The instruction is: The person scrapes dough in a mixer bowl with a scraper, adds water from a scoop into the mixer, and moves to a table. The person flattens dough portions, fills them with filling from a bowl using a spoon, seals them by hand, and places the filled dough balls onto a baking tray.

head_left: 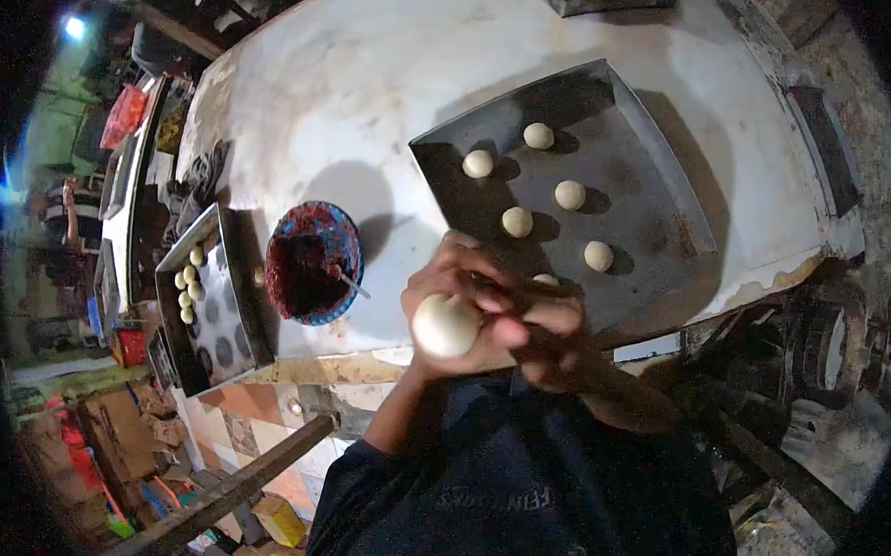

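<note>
My left hand (433, 282) is closed round a smooth, pale dough ball (446, 326), which bulges out toward me. Close against it on the right is my right hand (550, 337), its fingers curled in and partly blurred; whatever they may pinch is hidden. Just beyond my hands lies a large dark metal baking tray (648, 202) with several dough balls (569, 195) set apart on it. One more ball in that tray is partly covered by my fingers. To the left stands a blue-rimmed bowl (358, 244) of dark red filling (291, 281), with a spoon (351, 282) in it.
A second baking tray (257, 344) at the table's left edge holds several small dough balls (187, 300). Another tray (617, 2) sits at the far edge of the pale table (325, 84). A wooden bar (248, 478) runs below the table at left.
</note>
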A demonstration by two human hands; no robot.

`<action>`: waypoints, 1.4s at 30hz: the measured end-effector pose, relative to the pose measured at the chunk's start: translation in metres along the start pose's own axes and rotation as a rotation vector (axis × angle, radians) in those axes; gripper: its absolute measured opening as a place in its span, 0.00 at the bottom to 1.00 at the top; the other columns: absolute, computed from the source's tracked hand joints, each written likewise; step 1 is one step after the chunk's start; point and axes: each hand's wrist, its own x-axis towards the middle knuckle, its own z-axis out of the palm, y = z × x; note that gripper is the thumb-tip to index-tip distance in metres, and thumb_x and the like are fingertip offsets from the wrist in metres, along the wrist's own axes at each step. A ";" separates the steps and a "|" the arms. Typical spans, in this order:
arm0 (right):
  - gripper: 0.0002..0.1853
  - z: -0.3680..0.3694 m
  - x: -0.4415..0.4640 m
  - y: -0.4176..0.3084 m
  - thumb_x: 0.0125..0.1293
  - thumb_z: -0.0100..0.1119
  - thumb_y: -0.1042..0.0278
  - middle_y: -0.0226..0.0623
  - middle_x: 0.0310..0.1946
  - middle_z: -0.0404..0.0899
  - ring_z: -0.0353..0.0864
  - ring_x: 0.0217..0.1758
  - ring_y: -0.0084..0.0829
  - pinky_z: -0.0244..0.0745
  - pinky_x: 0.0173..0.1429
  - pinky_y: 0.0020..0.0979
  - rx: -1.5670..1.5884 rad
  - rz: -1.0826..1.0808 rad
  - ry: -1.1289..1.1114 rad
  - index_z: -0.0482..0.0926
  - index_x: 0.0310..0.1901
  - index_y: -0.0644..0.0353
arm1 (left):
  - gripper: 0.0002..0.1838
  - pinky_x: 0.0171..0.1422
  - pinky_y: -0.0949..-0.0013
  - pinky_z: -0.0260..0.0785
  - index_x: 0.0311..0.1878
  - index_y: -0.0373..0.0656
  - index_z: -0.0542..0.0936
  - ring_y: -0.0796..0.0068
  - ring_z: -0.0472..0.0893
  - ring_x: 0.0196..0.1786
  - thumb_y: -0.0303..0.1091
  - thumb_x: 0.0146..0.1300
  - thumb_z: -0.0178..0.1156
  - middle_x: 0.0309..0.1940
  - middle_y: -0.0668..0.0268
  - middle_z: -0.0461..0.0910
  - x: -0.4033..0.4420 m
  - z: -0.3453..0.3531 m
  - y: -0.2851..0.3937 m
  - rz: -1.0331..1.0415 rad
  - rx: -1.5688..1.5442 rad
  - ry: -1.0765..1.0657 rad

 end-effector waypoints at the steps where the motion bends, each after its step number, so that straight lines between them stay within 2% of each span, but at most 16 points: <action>1: 0.11 -0.013 -0.003 0.005 0.61 0.59 0.69 0.48 0.43 0.80 0.80 0.50 0.45 0.74 0.55 0.39 0.000 -0.006 0.012 0.79 0.43 0.65 | 0.20 0.40 0.65 0.69 0.28 0.39 0.77 0.68 0.78 0.32 0.43 0.47 0.76 0.23 0.64 0.77 0.003 0.004 0.009 -0.297 0.139 0.018; 2: 0.12 -0.027 0.002 -0.001 0.62 0.58 0.70 0.49 0.45 0.79 0.79 0.51 0.47 0.73 0.57 0.40 -0.203 0.032 0.042 0.78 0.45 0.65 | 0.17 0.41 0.66 0.70 0.27 0.37 0.76 0.72 0.77 0.33 0.38 0.49 0.74 0.23 0.63 0.77 -0.003 0.007 0.004 -0.638 0.295 0.003; 4: 0.12 -0.042 0.008 -0.003 0.63 0.57 0.71 0.50 0.46 0.77 0.77 0.52 0.48 0.71 0.58 0.42 -0.415 0.082 0.087 0.77 0.47 0.66 | 0.15 0.39 0.68 0.70 0.30 0.36 0.75 0.76 0.76 0.32 0.33 0.50 0.73 0.25 0.65 0.78 -0.033 0.015 -0.047 -0.576 0.293 -0.101; 6: 0.14 -0.048 0.008 -0.001 0.62 0.56 0.72 0.50 0.51 0.74 0.74 0.55 0.49 0.68 0.62 0.45 -0.472 -0.018 0.189 0.75 0.49 0.66 | 0.18 0.60 0.65 0.70 0.54 0.41 0.74 0.67 0.76 0.55 0.39 0.65 0.55 0.49 0.60 0.78 -0.093 0.020 -0.091 -0.763 0.122 -0.130; 7: 0.16 -0.048 0.010 0.005 0.65 0.54 0.72 0.48 0.54 0.73 0.75 0.56 0.47 0.71 0.59 0.42 -0.569 -0.106 0.136 0.74 0.54 0.66 | 0.19 0.59 0.65 0.70 0.59 0.44 0.70 0.63 0.76 0.56 0.37 0.67 0.52 0.51 0.61 0.77 -0.165 0.010 -0.165 -1.049 -0.323 -0.079; 8: 0.16 -0.049 0.005 0.017 0.65 0.54 0.72 0.48 0.54 0.73 0.75 0.56 0.47 0.71 0.59 0.42 -0.578 -0.079 0.143 0.74 0.54 0.66 | 0.20 0.55 0.68 0.73 0.59 0.41 0.69 0.62 0.78 0.52 0.34 0.65 0.55 0.51 0.59 0.77 -0.100 0.044 -0.116 -1.158 -0.266 -0.110; 12: 0.11 -0.059 -0.014 0.071 0.68 0.53 0.70 0.44 0.49 0.74 0.76 0.54 0.42 0.72 0.58 0.41 -0.596 -0.110 0.085 0.74 0.48 0.64 | 0.15 0.44 0.71 0.71 0.49 0.36 0.75 0.75 0.77 0.43 0.27 0.58 0.61 0.38 0.64 0.78 -0.059 0.068 -0.087 -1.041 -0.259 -0.300; 16: 0.10 -0.100 -0.019 0.111 0.69 0.51 0.67 0.43 0.40 0.79 0.80 0.44 0.44 0.73 0.52 0.38 -0.129 0.339 0.255 0.75 0.45 0.63 | 0.20 0.43 0.74 0.69 0.54 0.34 0.74 0.81 0.76 0.41 0.24 0.58 0.64 0.33 0.67 0.78 -0.041 0.057 -0.080 -1.181 -0.359 -0.511; 20: 0.15 -0.170 0.026 0.171 0.68 0.55 0.64 0.50 0.51 0.75 0.75 0.55 0.49 0.69 0.59 0.43 -0.723 0.265 0.350 0.73 0.52 0.64 | 0.26 0.55 0.72 0.68 0.61 0.38 0.70 0.77 0.76 0.45 0.21 0.58 0.64 0.40 0.67 0.76 -0.044 0.017 -0.068 -1.054 -0.333 -0.318; 21: 0.15 -0.174 0.017 0.186 0.68 0.55 0.64 0.50 0.51 0.75 0.75 0.55 0.49 0.69 0.59 0.43 -0.722 0.257 0.334 0.73 0.52 0.64 | 0.23 0.44 0.77 0.66 0.56 0.39 0.73 0.83 0.71 0.36 0.22 0.58 0.66 0.31 0.72 0.72 -0.038 0.004 -0.057 -1.117 -0.239 -0.308; 25: 0.29 -0.166 0.007 0.211 0.70 0.53 0.64 0.53 0.69 0.54 0.51 0.73 0.52 0.53 0.73 0.47 -1.149 0.207 0.003 0.58 0.68 0.63 | 0.15 0.31 0.83 0.54 0.45 0.42 0.74 0.90 0.62 0.28 0.21 0.57 0.65 0.25 0.79 0.65 -0.046 -0.053 -0.017 -1.092 -0.235 -0.084; 27: 0.29 -0.164 0.018 0.197 0.69 0.53 0.64 0.54 0.68 0.54 0.52 0.73 0.52 0.51 0.73 0.48 -1.145 0.420 -0.098 0.58 0.68 0.63 | 0.13 0.33 0.82 0.56 0.45 0.41 0.74 0.89 0.63 0.30 0.22 0.58 0.65 0.27 0.79 0.66 -0.063 -0.086 -0.002 -1.103 -0.141 -0.030; 29: 0.32 -0.163 0.025 0.184 0.65 0.57 0.65 0.56 0.68 0.56 0.52 0.72 0.56 0.46 0.76 0.48 -1.208 0.307 -0.182 0.58 0.68 0.65 | 0.11 0.36 0.81 0.58 0.44 0.41 0.74 0.87 0.66 0.32 0.24 0.60 0.64 0.30 0.77 0.67 -0.073 -0.123 0.020 -1.137 -0.065 0.028; 35: 0.27 -0.085 0.021 0.110 0.72 0.50 0.56 0.48 0.67 0.59 0.53 0.74 0.48 0.55 0.71 0.49 -1.274 0.125 0.376 0.63 0.68 0.58 | 0.06 0.42 0.77 0.68 0.37 0.35 0.78 0.80 0.75 0.36 0.29 0.64 0.61 0.33 0.67 0.78 -0.099 -0.334 0.029 -0.614 0.546 0.712; 39: 0.18 -0.015 0.003 0.093 0.69 0.53 0.63 0.47 0.61 0.66 0.65 0.66 0.46 0.63 0.66 0.45 -1.164 0.067 0.403 0.74 0.56 0.63 | 0.27 0.47 0.71 0.70 0.56 0.39 0.78 0.73 0.81 0.41 0.49 0.60 0.64 0.39 0.60 0.84 -0.119 -0.522 -0.070 -0.936 0.874 0.553; 42: 0.14 0.046 0.004 0.063 0.65 0.56 0.68 0.47 0.56 0.71 0.68 0.62 0.46 0.62 0.65 0.44 -1.087 0.161 0.380 0.78 0.49 0.65 | 0.26 0.43 0.68 0.71 0.43 0.37 0.84 0.71 0.83 0.39 0.54 0.59 0.62 0.33 0.58 0.85 -0.087 -0.557 -0.123 -1.206 0.843 0.477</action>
